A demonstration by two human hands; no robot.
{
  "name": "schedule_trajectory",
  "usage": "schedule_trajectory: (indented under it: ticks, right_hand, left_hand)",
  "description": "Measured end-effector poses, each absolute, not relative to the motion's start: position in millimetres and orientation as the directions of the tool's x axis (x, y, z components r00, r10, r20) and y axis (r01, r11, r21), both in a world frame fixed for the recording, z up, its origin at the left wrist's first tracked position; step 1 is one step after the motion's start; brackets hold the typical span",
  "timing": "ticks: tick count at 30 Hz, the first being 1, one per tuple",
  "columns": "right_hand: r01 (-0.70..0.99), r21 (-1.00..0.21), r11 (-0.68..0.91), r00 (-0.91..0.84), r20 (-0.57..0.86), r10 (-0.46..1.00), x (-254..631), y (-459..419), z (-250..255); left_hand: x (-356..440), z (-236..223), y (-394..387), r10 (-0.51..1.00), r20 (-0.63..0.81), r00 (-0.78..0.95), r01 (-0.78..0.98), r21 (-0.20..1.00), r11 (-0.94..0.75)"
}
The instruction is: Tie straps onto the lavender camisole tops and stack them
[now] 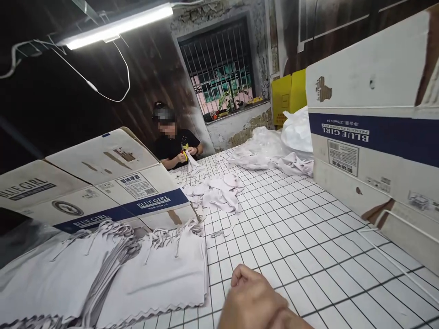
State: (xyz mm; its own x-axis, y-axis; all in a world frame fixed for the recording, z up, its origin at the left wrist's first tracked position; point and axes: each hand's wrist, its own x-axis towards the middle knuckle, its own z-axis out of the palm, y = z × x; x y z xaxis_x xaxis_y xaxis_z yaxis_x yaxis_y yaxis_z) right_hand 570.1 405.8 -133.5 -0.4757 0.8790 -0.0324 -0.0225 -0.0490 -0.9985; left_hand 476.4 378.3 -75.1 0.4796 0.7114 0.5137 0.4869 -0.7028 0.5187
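The folded cloth stack (161,274) lies left of the right hand (252,298), apart, zigzag edge running crosswise; the fingers curl inward. Whether they pinch anything, I cannot tell.

The visible portion of the wearer's body comprised the right hand (252,297), the wrist (279,310) and a short length of forearm (295,321), all bare. Contours were rounded at the knuckles; a fold marked the wrist. Finer surface detail was blurred.
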Motion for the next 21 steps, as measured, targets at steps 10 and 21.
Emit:
schedule_trajectory:
  ticks: [10,21]
  right_hand:
    - [-0.015,-0.982,-0.19,-0.552,-0.15,0.82,574,410,-137]
    - [0.039,-0.99,-0.135,-0.531,-0.135,0.837,573,410,-137]
  left_hand:
    - [498,-128,365,0.665,0.393,0.635,0.593,0.304,-0.746]
    - [504,-130,364,0.617,0.539,0.573,0.587,0.255,-0.768]
